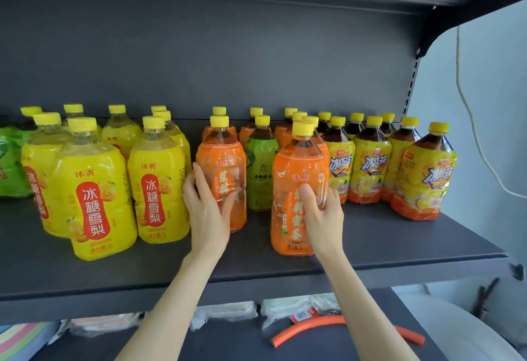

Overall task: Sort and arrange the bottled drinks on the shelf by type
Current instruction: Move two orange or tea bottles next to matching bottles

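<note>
Dark shelf [385,235]; left hand [209,206] and right hand [322,212] grips clamped on upright orange bottles [296,161], caps up.

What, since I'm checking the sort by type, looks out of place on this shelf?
A green-labelled bottle stands among the orange-labelled bottles, between the two that the left hand and right hand hold. The other green-labelled bottles sit at the far left.

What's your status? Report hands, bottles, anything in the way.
Left hand gripping left orange bottle. Right hand gripping front orange bottle. Stray green bottle standing between them, among the orange.
</note>
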Tool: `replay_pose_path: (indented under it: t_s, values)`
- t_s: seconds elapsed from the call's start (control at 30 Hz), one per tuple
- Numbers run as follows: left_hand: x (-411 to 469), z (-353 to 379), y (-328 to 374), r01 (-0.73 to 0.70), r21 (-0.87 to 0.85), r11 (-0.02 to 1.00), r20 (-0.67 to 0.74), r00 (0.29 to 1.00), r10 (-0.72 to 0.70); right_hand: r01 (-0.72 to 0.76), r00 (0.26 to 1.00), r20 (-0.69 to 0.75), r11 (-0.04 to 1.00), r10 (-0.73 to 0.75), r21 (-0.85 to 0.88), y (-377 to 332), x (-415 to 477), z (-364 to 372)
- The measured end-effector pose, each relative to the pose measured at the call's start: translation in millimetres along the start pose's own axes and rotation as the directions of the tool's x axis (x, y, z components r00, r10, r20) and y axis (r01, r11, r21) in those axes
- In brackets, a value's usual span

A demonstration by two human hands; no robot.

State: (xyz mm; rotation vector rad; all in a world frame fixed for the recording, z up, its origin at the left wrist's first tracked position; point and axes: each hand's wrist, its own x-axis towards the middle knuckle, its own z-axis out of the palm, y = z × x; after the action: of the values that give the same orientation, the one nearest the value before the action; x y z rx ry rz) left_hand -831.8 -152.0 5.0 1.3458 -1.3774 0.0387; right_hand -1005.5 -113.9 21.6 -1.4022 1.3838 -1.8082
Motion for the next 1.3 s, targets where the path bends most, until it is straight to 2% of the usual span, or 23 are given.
replay_pose_path:
  t_s: [0.1,0.23,0.4,0.63,1.0,1.2,1.3]
  values:
    - [2.8,1.3,-3.7,-0.04,0.058,0.997,0.016,0.999,0.039,-0.001,0.999,-0.052,1.0,0.001,-0.003,2.9,-0.1,3.5]
    - [20.7,10.0,-6.7,0.031,0.004,1.0,0.099,0.995,-0.031,-0.003,0.997,-0.083,1.0,0.001,-0.018,3.9,-0.1,5.2]
    - [33.4,20.1,-4.5,0.084,0.029,0.996,0.17,0.982,-0.088,-0.001,0.995,-0.101,1.0,0.0,-0.011,6.7,0.7,6.2]
    - [40.3,28.2,-5.8,-0.005,0.061,0.998,0.092,0.996,-0.001,0.004,0.996,-0.087,1.0,-0.004,0.005,8.5,2.0,6.0]
    - [58.7,34.0,-14.1,0.028,0.139,0.99,0.114,0.993,-0.044,-0.002,0.998,-0.069,1.0,0.003,0.008,8.8,2.2,5.7]
    - [53.7,32.6,-9.1,0.025,0.104,0.994,0.117,0.992,-0.038,-0.005,0.998,-0.063,1.0,0.006,0.014,7.2,2.3,2.7]
    - [48.5,28.7,4.3,-0.132,0.057,0.99,-0.022,0.991,0.133,0.015,0.995,-0.094,1.0,-0.015,-0.003,5.7,1.9,-2.3]
